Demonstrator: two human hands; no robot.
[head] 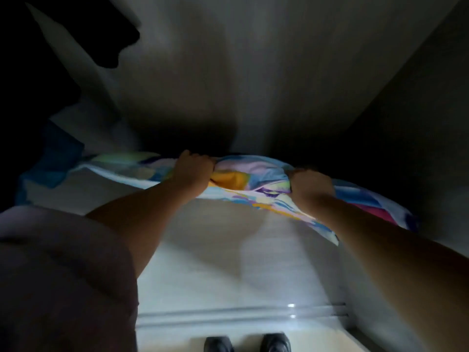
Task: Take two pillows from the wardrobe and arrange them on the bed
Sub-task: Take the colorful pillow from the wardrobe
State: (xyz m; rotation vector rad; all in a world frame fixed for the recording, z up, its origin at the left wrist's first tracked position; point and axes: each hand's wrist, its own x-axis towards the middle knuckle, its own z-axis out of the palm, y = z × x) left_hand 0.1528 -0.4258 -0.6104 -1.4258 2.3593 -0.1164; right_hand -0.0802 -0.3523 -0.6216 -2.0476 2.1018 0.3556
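Note:
A pillow (253,171) in a multicoloured case of blue, lilac, orange and pink lies across the dim wardrobe interior at mid-frame. My left hand (194,171) is clenched on its near edge left of centre. My right hand (311,185) grips the same edge further right, bunching the fabric. A loose flap of the case hangs below my right wrist. Whether a second pillow lies behind is hidden in the dark.
A pale wardrobe shelf (228,250) sits under the pillow, with a sliding-door track (241,316) at its front. Blue and white folded fabric (58,158) lies at the left. Dark wardrobe walls (406,123) close in at the right. My shoes (247,342) stand on the floor below.

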